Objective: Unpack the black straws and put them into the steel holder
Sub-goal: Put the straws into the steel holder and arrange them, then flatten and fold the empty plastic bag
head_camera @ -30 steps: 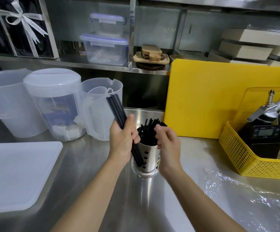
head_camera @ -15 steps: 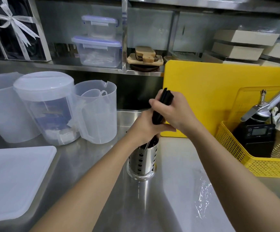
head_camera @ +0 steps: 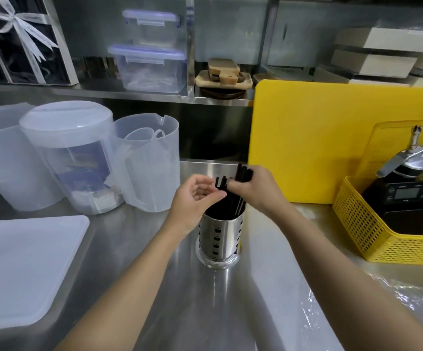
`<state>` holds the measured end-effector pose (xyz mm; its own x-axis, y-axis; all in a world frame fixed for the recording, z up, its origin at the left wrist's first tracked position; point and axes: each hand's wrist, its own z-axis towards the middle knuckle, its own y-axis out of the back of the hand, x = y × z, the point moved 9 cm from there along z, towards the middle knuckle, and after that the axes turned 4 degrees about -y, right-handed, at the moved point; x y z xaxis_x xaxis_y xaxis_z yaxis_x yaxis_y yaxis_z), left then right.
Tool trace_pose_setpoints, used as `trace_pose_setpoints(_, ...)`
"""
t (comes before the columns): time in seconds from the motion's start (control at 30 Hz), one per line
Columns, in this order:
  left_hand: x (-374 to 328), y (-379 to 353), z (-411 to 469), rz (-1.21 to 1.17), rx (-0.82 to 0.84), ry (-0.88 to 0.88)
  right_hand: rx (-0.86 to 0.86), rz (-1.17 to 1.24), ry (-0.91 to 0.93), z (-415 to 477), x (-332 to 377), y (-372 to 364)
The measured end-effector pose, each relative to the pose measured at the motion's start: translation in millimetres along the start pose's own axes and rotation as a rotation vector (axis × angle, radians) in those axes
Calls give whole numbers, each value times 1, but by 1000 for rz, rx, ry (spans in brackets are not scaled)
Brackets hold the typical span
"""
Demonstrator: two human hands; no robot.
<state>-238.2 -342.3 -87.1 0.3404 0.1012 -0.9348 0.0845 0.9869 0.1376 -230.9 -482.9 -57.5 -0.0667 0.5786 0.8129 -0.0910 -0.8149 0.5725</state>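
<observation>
The steel holder (head_camera: 220, 243), a perforated shiny cylinder, stands upright on the steel counter in the middle. Black straws (head_camera: 226, 205) fill it and stick out of its top. My right hand (head_camera: 257, 190) is above the holder's right rim, closed around a bundle of black straws (head_camera: 243, 173) whose lower ends reach into the holder. My left hand (head_camera: 195, 198) hovers just left of the holder's mouth, fingers apart and curled, holding nothing.
Three clear plastic jugs (head_camera: 144, 160) stand at the back left. A white board (head_camera: 23, 269) lies at the left. A yellow cutting board (head_camera: 332, 138) leans behind a yellow basket (head_camera: 372, 234) with a scale. Crumpled clear plastic wrap (head_camera: 382, 305) lies at the right front.
The straw bundle passed from my left hand to my right and came down into the holder. My left hand let go and opened beside the holder.
</observation>
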Motion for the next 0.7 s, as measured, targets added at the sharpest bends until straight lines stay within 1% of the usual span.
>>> trace_pose_setpoints(0.07, 6, -2, -4, 97, 46, -10, 181, -144, -29, -2, -14, -26)
trace_pose_setpoints(0.1, 8, -5, -5, 146, 89, -14, 232, -191, -17, -3, -16, -34)
trace_pose_setpoints(0.13, 10, -8, -7, 197, 135, -13, 243, -202, -7, -5, -18, -38)
trace_pose_setpoints(0.2, 12, -13, -13, 291, 217, -3, 193, -151, -6, -4, -21, -33)
trace_pose_setpoints(0.27, 9, -14, -17, 358, 233, -21, 124, -132, 3, -5, -23, -23)
trace_pose_setpoints(0.4, -13, -18, -19, 548, 181, -155, 22, -32, 52, -16, -24, 10)
trace_pose_setpoints(0.47, -35, -27, -21, 593, 155, -241, -24, -8, 26, -25, -32, 31)
trace_pose_setpoints(0.57, -72, -59, -31, 638, 165, -426, -98, -28, -28, -45, -53, 66)
trace_pose_setpoints(0.6, -77, -72, -36, 637, 191, -434, -116, -34, -50, -54, -62, 78)
trace_pose_setpoints(0.7, -63, -118, -56, 630, 349, -345, -131, -85, -146, -86, -101, 107)
